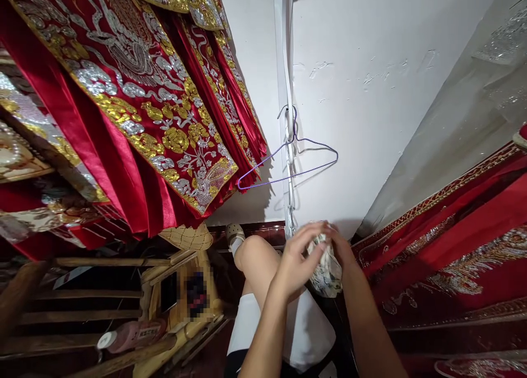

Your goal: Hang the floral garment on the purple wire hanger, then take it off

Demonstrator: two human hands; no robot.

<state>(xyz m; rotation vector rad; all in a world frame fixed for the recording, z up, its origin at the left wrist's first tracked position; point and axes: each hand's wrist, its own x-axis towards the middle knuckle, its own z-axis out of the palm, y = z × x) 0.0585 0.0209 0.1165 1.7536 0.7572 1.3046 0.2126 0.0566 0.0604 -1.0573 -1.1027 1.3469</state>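
Observation:
Above my lap, my left hand (302,251) and my right hand (336,243) close around a crumpled, off-white bundle with dark patterning (327,276), which looks like fabric. The left hand presses on its near-left side, thumb pointing across it. From the right side the other hand wraps over the top, its fingers partly hidden behind the bundle. My bent leg (259,265) and white shorts (308,328) are underneath. Past the hands, a purple wire hanger (288,177) hangs bare on a white strap (287,76) against the wall.
Red garments with gold and silver embroidery (181,136) hang at upper left. More red embroidered fabric (453,257) lines the right side. At lower left a bamboo stand (193,334) and a pink bottle with a white cap (132,335) stand beside a woven hat (189,238).

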